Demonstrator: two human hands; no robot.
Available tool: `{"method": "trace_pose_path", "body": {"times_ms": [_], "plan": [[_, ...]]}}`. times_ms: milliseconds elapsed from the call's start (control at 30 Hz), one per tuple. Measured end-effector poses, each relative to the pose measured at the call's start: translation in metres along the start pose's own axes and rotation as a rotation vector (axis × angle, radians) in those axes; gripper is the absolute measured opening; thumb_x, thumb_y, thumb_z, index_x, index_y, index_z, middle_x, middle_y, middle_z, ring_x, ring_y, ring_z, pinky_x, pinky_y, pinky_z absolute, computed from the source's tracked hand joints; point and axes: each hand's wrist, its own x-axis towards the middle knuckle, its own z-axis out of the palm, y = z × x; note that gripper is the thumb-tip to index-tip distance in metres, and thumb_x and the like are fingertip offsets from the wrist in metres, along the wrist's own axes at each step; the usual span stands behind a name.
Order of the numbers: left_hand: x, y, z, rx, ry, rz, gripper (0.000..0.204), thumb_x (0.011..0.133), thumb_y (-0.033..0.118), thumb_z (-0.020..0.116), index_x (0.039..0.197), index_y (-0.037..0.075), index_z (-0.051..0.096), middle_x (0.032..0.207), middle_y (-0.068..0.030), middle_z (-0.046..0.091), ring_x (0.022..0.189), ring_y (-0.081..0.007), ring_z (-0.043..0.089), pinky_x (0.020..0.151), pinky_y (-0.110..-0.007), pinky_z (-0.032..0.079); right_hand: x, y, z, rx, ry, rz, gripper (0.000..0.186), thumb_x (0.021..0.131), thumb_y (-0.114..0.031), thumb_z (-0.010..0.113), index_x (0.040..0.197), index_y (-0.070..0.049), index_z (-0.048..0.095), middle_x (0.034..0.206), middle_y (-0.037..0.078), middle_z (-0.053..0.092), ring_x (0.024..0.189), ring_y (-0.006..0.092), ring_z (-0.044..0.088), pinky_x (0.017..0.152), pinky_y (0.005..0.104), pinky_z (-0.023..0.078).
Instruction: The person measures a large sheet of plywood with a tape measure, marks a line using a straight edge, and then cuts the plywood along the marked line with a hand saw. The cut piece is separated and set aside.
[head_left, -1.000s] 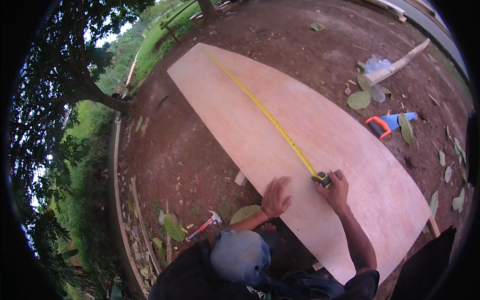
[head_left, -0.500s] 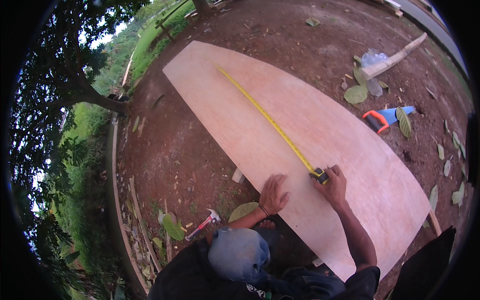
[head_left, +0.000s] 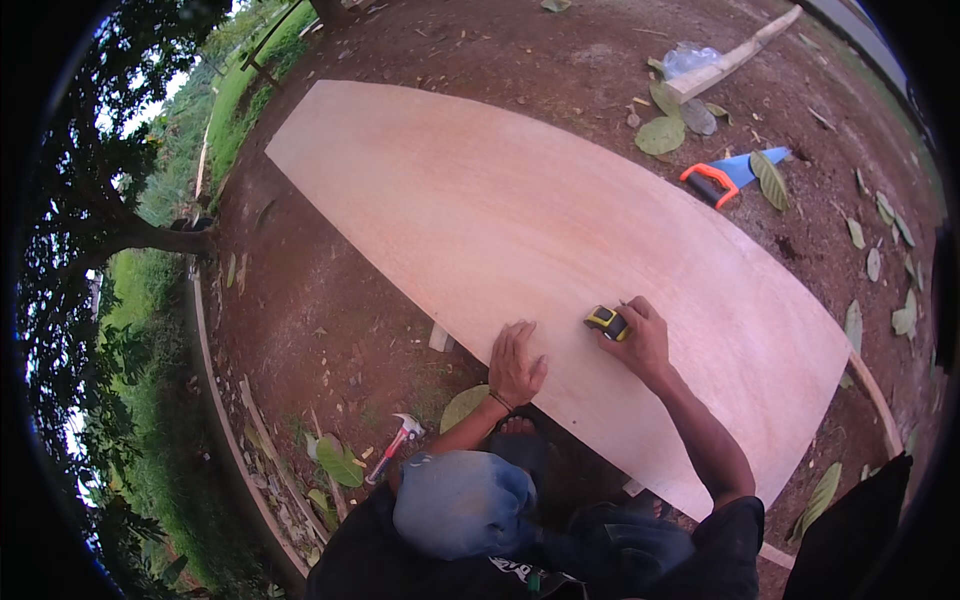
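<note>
Well — right hand (head_left: 645, 340) holds tape measure (head_left: 606, 321).

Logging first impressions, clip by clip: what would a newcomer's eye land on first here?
First, the big pale wooden board slanting across the middle of the view. Next, the yellow-and-black tape measure in the right hand over it, the left hand at its near edge. Beyond its far edge, a blue-bladed, orange-handled saw lies on the brown ground.
</note>
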Motion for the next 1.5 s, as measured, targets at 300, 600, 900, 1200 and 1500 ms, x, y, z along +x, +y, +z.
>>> {"method": "trace_pose_path", "body": {"times_ms": [300,600,900,1200,1500], "plan": [[0.000,0.002,-0.002,-0.072,-0.136,-0.083,0.055,0.087,0.022,0.063,0.136,-0.001,0.049,0.136,-0.0230,0.048,0.131,-0.0431,0.044,0.115,-0.055,0.030,-0.141,0.005,-0.098,-0.042,-0.057,0.299,0.040,0.068,-0.024,0.087,0.097,-0.003,0.071,0.090,0.011,0.061,0.078,0.0267,0.064,0.066,0.0358,0.055],[0.015,0.065,0.019,-0.270,-0.272,0.134,0.058,0.086,0.014,0.066,0.139,0.003,0.049,0.149,-0.0228,0.040,0.141,-0.0439,0.034,0.118,-0.060,0.022,-0.428,-0.103,-0.094,-0.608,0.376,1.178,0.034,0.070,-0.019,0.086,0.096,-0.004,0.070,0.090,0.011,0.061,0.079,0.0286,0.065,0.068,0.0383,0.054],[0.048,0.141,0.047,-0.600,-0.666,0.537,0.049,0.083,0.006,0.069,0.131,0.004,0.057,0.145,-0.0187,0.048,0.135,-0.0388,0.045,0.114,-0.050,0.036,-0.542,-0.117,-0.003,-0.549,0.322,1.752,0.032,0.080,-0.012,0.078,0.110,-0.005,0.069,0.096,0.010,0.063,0.084,0.0242,0.065,0.066,0.0357,0.053],[0.020,0.046,-0.032,-0.400,-0.206,-0.018,0.031,0.081,-0.007,0.063,0.110,0.001,0.066,0.118,-0.0149,0.063,0.108,-0.0343,0.062,0.091,-0.041,0.053,-0.386,0.006,-0.144,-0.642,0.624,0.769,0.036,0.091,-0.003,0.064,0.127,-0.002,0.065,0.107,0.014,0.064,0.095,0.0254,0.063,0.069,0.0349,0.052],[-0.130,0.086,-0.108,-0.219,-0.152,-0.721,0.021,0.091,0.007,0.062,0.111,0.006,0.067,0.111,-0.0118,0.068,0.103,-0.0303,0.067,0.087,-0.039,0.054,-0.166,0.081,-0.135,-0.375,-0.043,0.016,0.057,0.100,-0.013,0.058,0.152,0.000,0.038,0.150,0.019,0.048,0.137,0.0373,0.046,0.113,0.0506,0.037]]}}
